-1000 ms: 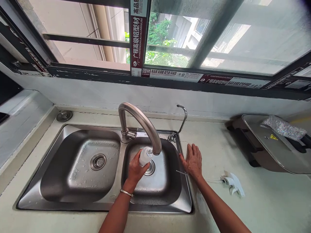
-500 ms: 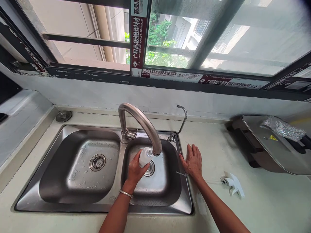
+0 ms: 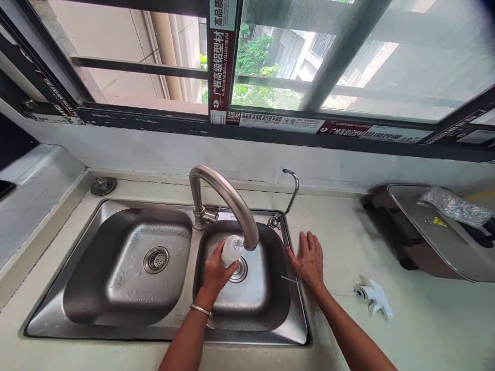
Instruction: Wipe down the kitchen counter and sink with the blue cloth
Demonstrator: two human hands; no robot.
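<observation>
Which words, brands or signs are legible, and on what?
"广程高级铝型材": window post.
"GUANGCHENGGAOJILVALUMINIUM": same post.
"高品质 高强度 高气密 环保型": lower rail.
Yellow triangle: on lid, symbol unreadable.
Remaining print: too small, blurred or cut off.

At the centre of the frame, the left hand [image 3: 217, 268] grips a translucent bottle [image 3: 231, 251] (its mouth just beside the spout of the large faucet [image 3: 228, 193]) over the right basin of the double sink [image 3: 187, 288]. Right of centre, the right hand [image 3: 309, 260] rests, fingers spread, on the counter [image 3: 340, 226] by the sink's edge. A white spray head [image 3: 377, 297] lies at lower right; a lidded pan [image 3: 433, 226] stands at the right edge, below the window [image 3: 348, 67].
</observation>
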